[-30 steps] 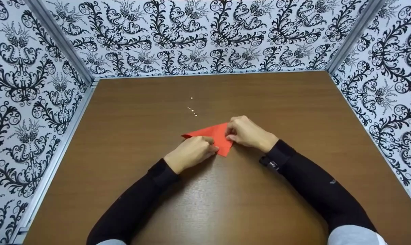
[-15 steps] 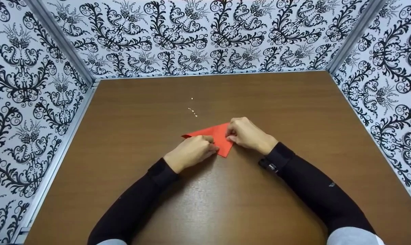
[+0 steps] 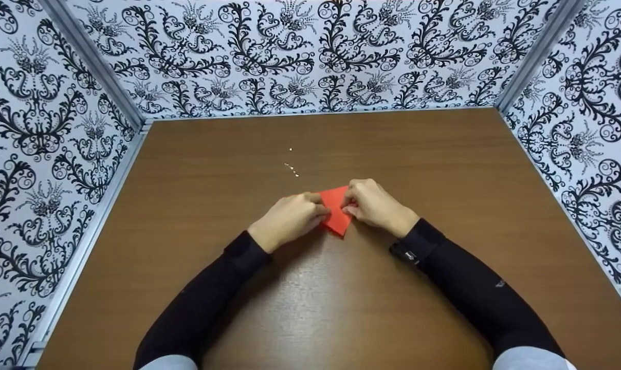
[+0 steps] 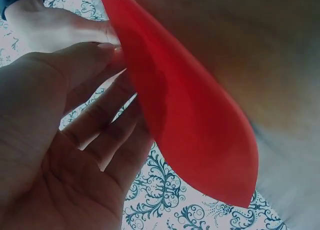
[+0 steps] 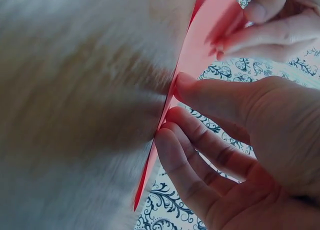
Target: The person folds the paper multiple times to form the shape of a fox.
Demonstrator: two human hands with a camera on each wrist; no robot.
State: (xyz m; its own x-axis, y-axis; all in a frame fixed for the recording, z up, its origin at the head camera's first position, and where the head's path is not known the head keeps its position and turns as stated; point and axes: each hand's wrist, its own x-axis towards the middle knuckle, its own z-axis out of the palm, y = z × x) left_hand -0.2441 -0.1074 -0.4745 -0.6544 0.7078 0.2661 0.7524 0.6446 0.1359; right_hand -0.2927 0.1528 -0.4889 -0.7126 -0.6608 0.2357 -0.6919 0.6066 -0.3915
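Note:
A folded sheet of red paper (image 3: pixel 336 208) lies between the two hands near the middle of the table. My left hand (image 3: pixel 295 216) pinches its left part; in the left wrist view a flap of the paper (image 4: pixel 195 125) curves up off the table beside the fingers. At the paper's right edge, my right hand (image 3: pixel 375 203) holds it with thumb and bent fingertips close to the tabletop. From the right wrist, the paper (image 5: pixel 205 45) appears edge-on, with thumb and fingertips against it. The left hand covers the paper's far-left corner in the head view.
The brown wooden table (image 3: pixel 310 318) extends around both hands. Several small white specks (image 3: pixel 291 168) lie beyond the paper. Patterned black-and-white panels (image 3: pixel 300 56) in metal frames stand at the back and both sides.
My left hand has shifted slightly away from me, and the paper's left side has come up with it; its left corner no longer shows. The right hand stays nearly still.

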